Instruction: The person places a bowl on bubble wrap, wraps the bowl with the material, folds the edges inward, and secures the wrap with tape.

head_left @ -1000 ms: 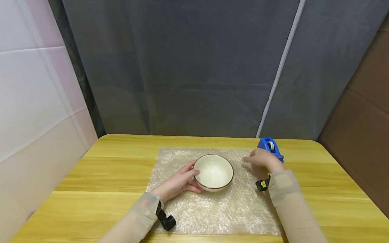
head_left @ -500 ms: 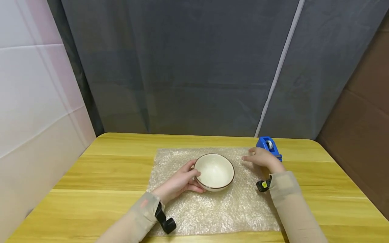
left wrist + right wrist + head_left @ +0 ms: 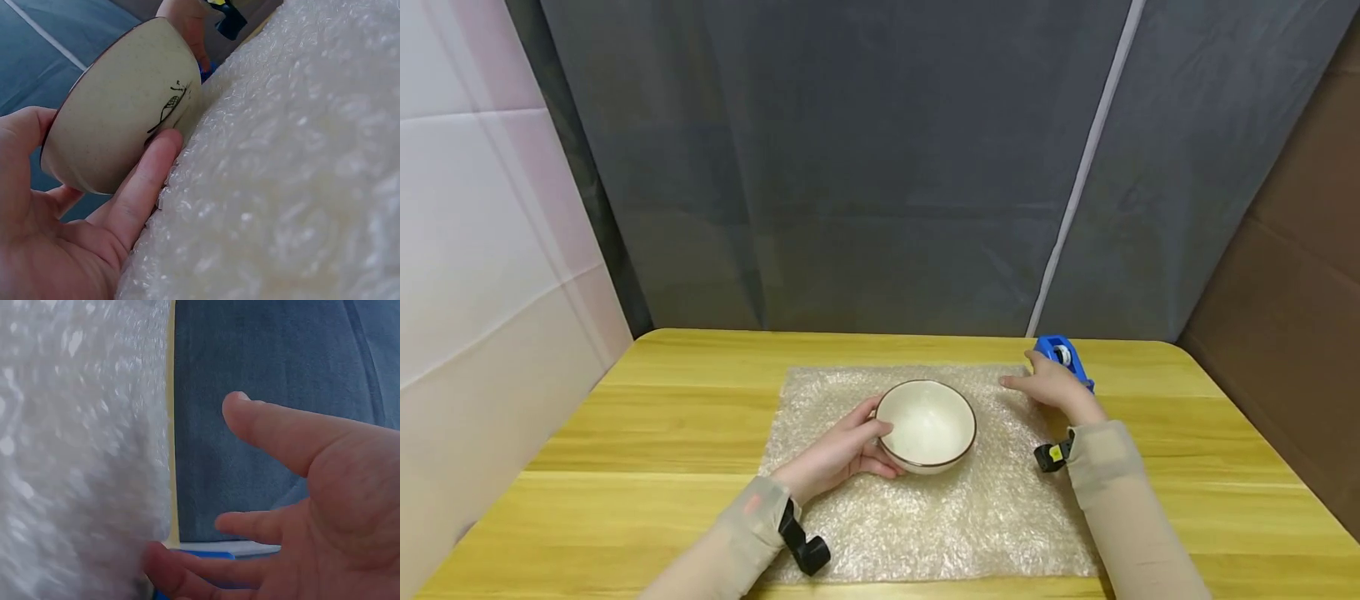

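My left hand [image 3: 844,450] grips a cream bowl [image 3: 928,421] by its left side, thumb over the brown rim and fingers beneath. In the left wrist view a small dark drawing shows on the bowl's outer wall [image 3: 112,94]. The bowl is tilted slightly, above a sheet of bubble wrap [image 3: 970,533]. My right hand [image 3: 1051,385] is at the sheet's far right corner, fingers extended and holding nothing. Just beyond it stands a blue tape dispenser [image 3: 1075,360] with a white roll, partly hidden by the hand. Whether a fingertip touches the wrap is unclear.
The bubble wrap lies flat on a yellow wood-grain table [image 3: 647,433]. A dark grey curtain [image 3: 865,167] hangs behind the table's far edge. White fabric [image 3: 490,208] stands on the left and a brown panel [image 3: 1292,292] on the right.
My right hand has shifted slightly farther from me, covering more of the tape dispenser, and its fingers have spread a little. The left hand and bowl stay nearly still.
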Available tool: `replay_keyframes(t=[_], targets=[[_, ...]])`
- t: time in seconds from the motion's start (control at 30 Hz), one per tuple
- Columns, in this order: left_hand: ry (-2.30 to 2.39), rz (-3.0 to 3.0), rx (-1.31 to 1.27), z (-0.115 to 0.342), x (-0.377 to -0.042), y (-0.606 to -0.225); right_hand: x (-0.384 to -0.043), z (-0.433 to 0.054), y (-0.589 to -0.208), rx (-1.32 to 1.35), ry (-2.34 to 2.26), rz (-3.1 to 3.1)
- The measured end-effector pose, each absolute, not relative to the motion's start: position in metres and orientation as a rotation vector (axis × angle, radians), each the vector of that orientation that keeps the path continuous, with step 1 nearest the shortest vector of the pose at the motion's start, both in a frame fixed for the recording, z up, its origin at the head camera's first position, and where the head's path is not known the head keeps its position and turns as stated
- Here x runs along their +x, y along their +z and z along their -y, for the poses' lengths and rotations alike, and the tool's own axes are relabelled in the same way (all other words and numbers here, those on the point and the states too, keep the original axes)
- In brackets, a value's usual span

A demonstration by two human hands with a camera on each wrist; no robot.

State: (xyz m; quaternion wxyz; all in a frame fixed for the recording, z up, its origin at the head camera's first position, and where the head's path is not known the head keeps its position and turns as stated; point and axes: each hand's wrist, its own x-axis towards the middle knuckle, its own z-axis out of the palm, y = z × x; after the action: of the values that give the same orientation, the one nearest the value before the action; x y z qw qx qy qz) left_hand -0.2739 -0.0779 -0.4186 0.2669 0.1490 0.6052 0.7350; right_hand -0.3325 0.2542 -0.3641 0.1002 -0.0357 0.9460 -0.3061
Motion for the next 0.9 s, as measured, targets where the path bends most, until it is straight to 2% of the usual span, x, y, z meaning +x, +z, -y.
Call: replay_keyframes(t=[0.47, 0.9], targets=[[1.976, -1.64, 0.44, 0.077, -0.27, -0.415, -0.328, -0.255, -0.359, -0.172, -0.999, -2.714], [1.976, -1.638, 0.432, 0.076, -0.268, -0.415, -0.326, -0.252, -0.347, -0.008, -1.446, -2.688]])
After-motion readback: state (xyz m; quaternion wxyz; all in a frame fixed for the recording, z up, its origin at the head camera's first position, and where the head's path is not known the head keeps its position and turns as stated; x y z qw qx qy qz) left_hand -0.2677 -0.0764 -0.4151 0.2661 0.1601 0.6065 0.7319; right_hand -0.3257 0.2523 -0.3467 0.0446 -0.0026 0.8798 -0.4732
